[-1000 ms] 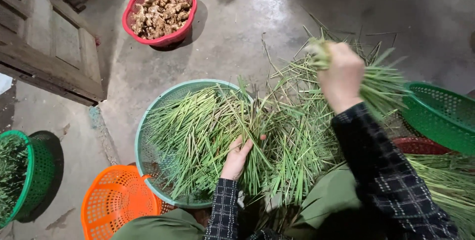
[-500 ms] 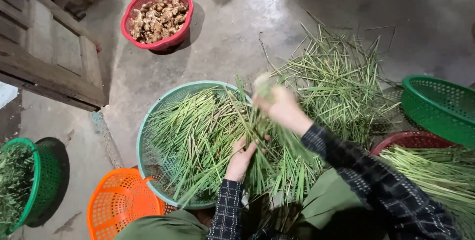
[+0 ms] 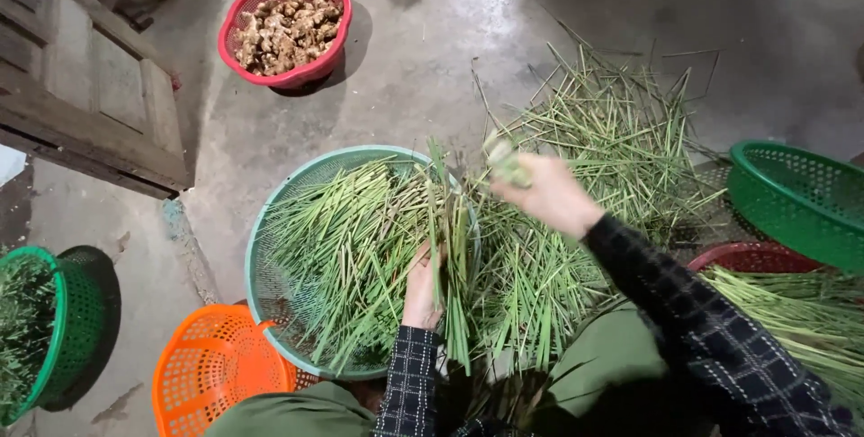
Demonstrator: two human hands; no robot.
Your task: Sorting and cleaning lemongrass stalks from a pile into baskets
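Two hands at work over green stalks. Left hand [image 3: 421,286] low at centre, fingers wrapped around a bunch [image 3: 450,257] of long stalks held upright against the right rim of a teal basket [image 3: 270,221]; grip pressed together on the bunch. Right hand [image 3: 551,192] raised just right of it, blurred, fingers pinched on a pale green stalk end [image 3: 504,160] near the top of the same bunch; grip pinching that stalk. Both arms in dark checked sleeves, green trousers below them.

Teal basket on the floor at centre, filled with loose stalks lying mostly slantwise. Large heap [image 3: 612,140] of more stalks spread on the floor to the right and far side of the right hand, touching the basket's right edge. Another sheaf [image 3: 792,311] lying near right, beside the right sleeve.

Green basket [image 3: 801,194] at far right, tilted, its inside bare as far as visible. Red rim [image 3: 747,257] of another basket just below it, mostly hidden. Orange basket [image 3: 207,374] near left, partly under the teal one. Dark green basket [image 3: 54,329] at the left edge, holding green trimmings. Red basket [image 3: 236,18] far left with knobbly brown roots [image 3: 286,27] inside, well apart from the hands. Wooden door [image 3: 81,86] at far left. Wet grey concrete floor [image 3: 414,68] under everything.
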